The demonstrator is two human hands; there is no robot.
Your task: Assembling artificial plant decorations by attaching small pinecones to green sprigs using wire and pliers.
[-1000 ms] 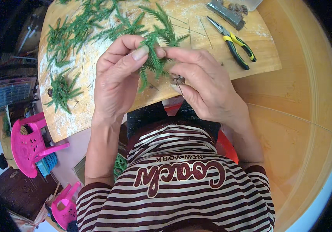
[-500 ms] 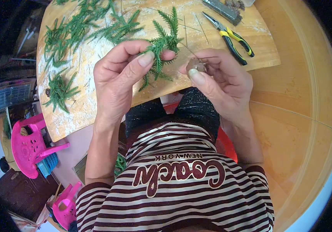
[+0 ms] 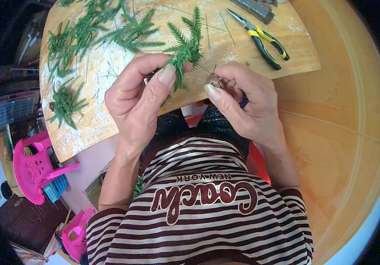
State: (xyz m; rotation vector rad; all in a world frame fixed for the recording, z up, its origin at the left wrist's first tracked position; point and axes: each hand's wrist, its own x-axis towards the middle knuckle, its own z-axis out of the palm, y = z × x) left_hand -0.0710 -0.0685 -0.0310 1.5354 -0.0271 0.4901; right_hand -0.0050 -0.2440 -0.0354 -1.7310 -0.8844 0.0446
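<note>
Between thumb and fingers, my left hand (image 3: 134,101) pinches a green artificial pine sprig (image 3: 184,49), whose needled tips point up and away. My right hand (image 3: 254,99) is closed on a small brown pine cone (image 3: 215,80). A thin wire runs from the cone toward the sprig; whether it touches the sprig I cannot tell. Both hands are over the table's near edge, a short gap apart. The backs of the sprig and cone are partly hidden by my fingers.
On the wooden table (image 3: 106,95), dusted with white specks, lie more green sprigs (image 3: 130,33), a sprig cluster with a small cone (image 3: 66,105), loose thin wires (image 3: 208,33), yellow-and-black pliers (image 3: 260,37) and a grey wire bundle (image 3: 254,9). A pink plastic chair (image 3: 28,170) stands at left.
My right hand has moved left and slightly down with the pine cone, closer to the sprig. The left hand's sprig has shifted and turned slightly.
</note>
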